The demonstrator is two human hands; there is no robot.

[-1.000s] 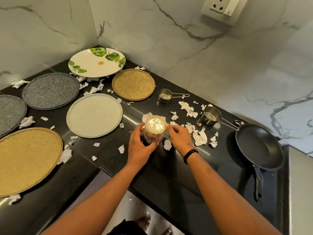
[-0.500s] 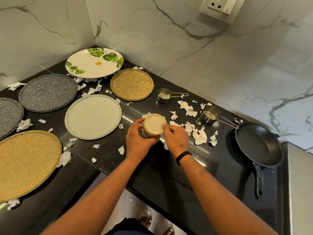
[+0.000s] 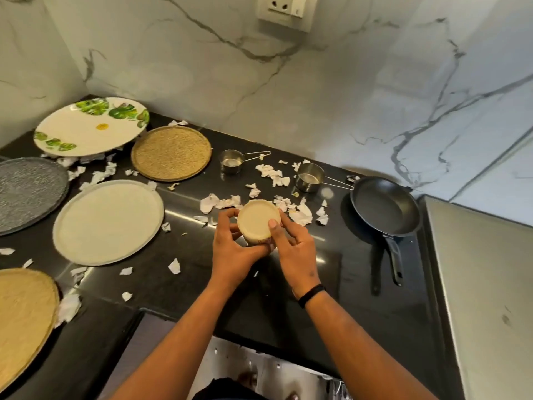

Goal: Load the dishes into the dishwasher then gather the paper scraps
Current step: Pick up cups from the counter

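Observation:
A cream cup is held over the black counter, its round cream face turned toward me. My left hand grips it from the left and below. My right hand holds it from the right, thumb resting on its face. Torn white paper scraps lie scattered around the cup and between the plates. Plates spread across the left: a leaf-patterned one, a small woven gold one, a pale round one, a grey speckled one and a large gold one.
Two steel measuring cups stand behind the scraps. A black frying pan sits at the right, handle toward me. A steel surface borders the counter's right side. An opening shows below the front edge.
The cup has been turned over in both hands; its patterned open end no longer faces me, a plain cream face does. The view shifted so the plates sit further left.

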